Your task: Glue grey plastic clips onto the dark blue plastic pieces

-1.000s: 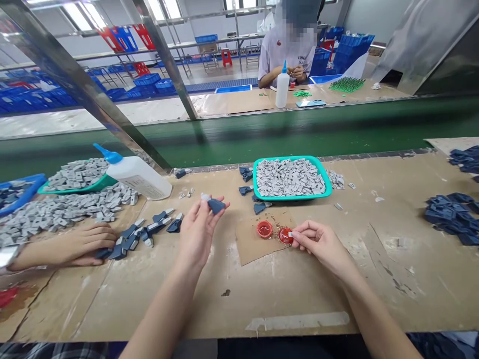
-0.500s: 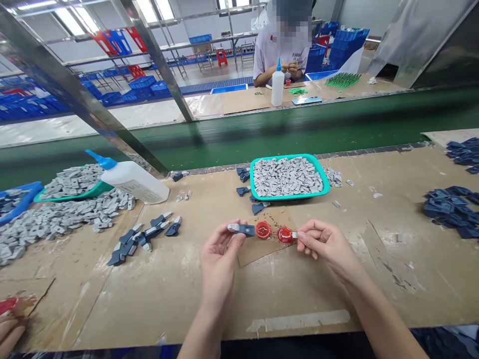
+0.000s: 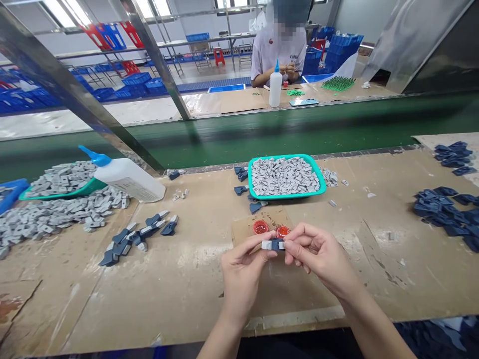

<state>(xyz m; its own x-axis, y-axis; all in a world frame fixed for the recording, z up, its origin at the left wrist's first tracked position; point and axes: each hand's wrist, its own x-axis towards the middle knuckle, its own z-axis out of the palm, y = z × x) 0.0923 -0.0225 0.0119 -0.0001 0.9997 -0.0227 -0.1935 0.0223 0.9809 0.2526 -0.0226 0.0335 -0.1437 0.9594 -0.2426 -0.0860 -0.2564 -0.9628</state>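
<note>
My left hand (image 3: 243, 267) and my right hand (image 3: 318, 254) meet above the table's front middle. Between their fingertips is a small dark blue plastic part (image 3: 274, 244) with grey pieces at its ends. The left fingers pinch its left side; the right fingers press a small grey piece against its right end. Just behind my hands, two red caps (image 3: 261, 227) holding red liquid sit on a brown cardboard scrap (image 3: 243, 230). A teal tray (image 3: 258, 195) full of small grey pieces stands beyond them.
A white glue bottle (image 3: 127, 178) with a blue nozzle lies at the left beside heaps of grey pieces (image 3: 56, 214). Assembled blue parts (image 3: 138, 234) lie left of centre; blue parts (image 3: 445, 209) pile at the right. A green conveyor (image 3: 262, 132) runs behind, a person working across it.
My two hands came together and drew toward me, away from the red caps. The right hand brought its grey piece to the blue part. The co-worker's hand at the left is gone.
</note>
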